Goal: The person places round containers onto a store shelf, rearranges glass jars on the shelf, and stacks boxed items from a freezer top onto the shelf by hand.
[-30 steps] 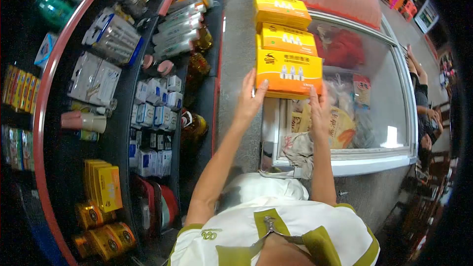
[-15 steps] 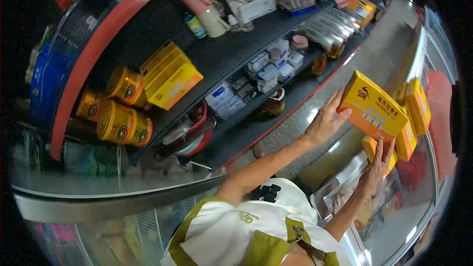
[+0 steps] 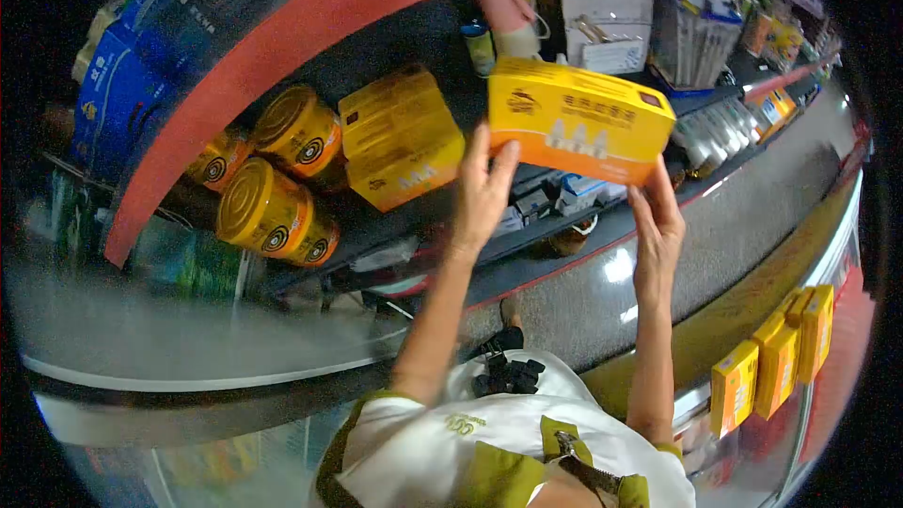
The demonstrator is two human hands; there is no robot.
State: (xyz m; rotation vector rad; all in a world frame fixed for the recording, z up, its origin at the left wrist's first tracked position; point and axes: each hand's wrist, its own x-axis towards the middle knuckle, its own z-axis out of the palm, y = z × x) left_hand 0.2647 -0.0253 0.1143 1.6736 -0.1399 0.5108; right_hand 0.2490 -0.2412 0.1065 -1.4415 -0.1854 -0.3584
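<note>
Both hands hold up a yellow-and-orange mosquito-repellent refill box (image 3: 576, 122) with three pale bottles printed on its front. My left hand (image 3: 483, 193) is closed on its left end, thumb on the front. At the lower right corner, my right hand (image 3: 658, 226) grips the box with thumb and fingers. Left of the held box, a stack of matching yellow boxes (image 3: 403, 146) sits on the dark shelf. Beside that stack stand several round yellow tins (image 3: 299, 132) with coil pictures.
A red shelf edge (image 3: 282, 42) curves across the top left. Packaged goods, including a white-backed pack (image 3: 607, 19) and a pink-and-cream jug (image 3: 508, 23), are behind the box. Several more yellow boxes (image 3: 774, 372) stand on the glass-topped case at right. A grey floor aisle (image 3: 602, 292) runs between.
The held box has moved left and up, away from the boxes on the case and in front of the shelf. My right hand has shifted to its right end. The view has turned toward the shelf.
</note>
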